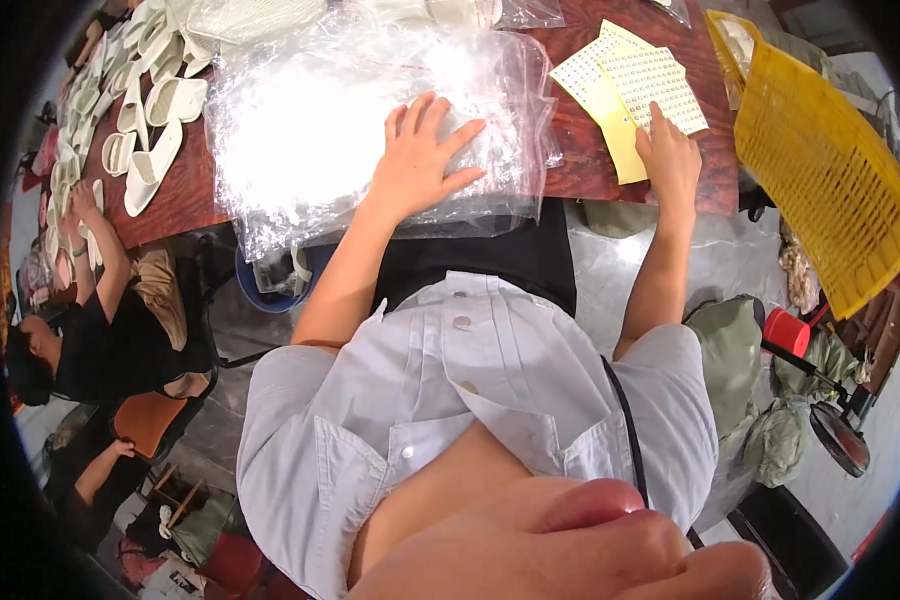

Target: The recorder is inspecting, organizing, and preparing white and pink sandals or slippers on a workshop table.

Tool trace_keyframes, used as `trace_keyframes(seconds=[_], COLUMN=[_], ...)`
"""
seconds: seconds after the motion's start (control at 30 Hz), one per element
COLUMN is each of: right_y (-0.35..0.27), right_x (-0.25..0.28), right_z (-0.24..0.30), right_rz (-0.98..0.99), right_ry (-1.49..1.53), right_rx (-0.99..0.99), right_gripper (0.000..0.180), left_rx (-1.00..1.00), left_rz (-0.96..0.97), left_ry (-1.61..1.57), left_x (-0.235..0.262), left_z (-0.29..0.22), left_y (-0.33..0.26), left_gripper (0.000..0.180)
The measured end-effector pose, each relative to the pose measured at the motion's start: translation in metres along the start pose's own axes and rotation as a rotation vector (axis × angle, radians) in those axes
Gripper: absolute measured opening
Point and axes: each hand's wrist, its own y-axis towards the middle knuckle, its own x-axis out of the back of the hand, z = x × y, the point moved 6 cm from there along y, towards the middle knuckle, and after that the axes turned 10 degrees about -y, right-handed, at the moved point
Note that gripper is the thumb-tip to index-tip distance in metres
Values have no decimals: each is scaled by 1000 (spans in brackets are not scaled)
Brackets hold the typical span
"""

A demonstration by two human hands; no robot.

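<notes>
My left hand [420, 160] lies flat with fingers spread on a pile of clear plastic bags [310, 130], which shine brightly under the light. At the right, my right hand [671, 160] touches the lower part of a sheet of small round stickers [655, 85] with its outstretched index finger. Its thumb is apart, and the other fingers are partly hidden. Another sticker sheet [578, 75] with yellow backing lies under it at an angle. Neither hand holds anything.
Many white slippers [155, 165] cover the left end of the red-brown wooden table [595, 150]. A co-worker in black [130, 310] sits there, hands among the slippers. A yellow plastic basket [820, 150] stands right of the table. Below the table is a blue bin [275, 295].
</notes>
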Motion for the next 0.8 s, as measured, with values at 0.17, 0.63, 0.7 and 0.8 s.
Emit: trace_keyframes(seconds=[0.17, 0.63, 0.7, 0.8], right_y=[15, 113, 149, 209], right_x=[-6, 42, 54, 59], right_z=[-16, 66, 88, 119], right_rz=[21, -90, -71, -132], right_ry=[-122, 817, 874, 848], right_rx=[-147, -66, -5, 181], right_gripper=[17, 25, 26, 31], left_rx=[-15, -16, -26, -12], left_rz=[-16, -54, -54, -45], left_ry=[-25, -35, -30, -42], left_x=[-1, -7, -10, -9], left_z=[1, 2, 3, 3], left_y=[4, -3, -5, -3], left_gripper=[57, 59, 60, 61])
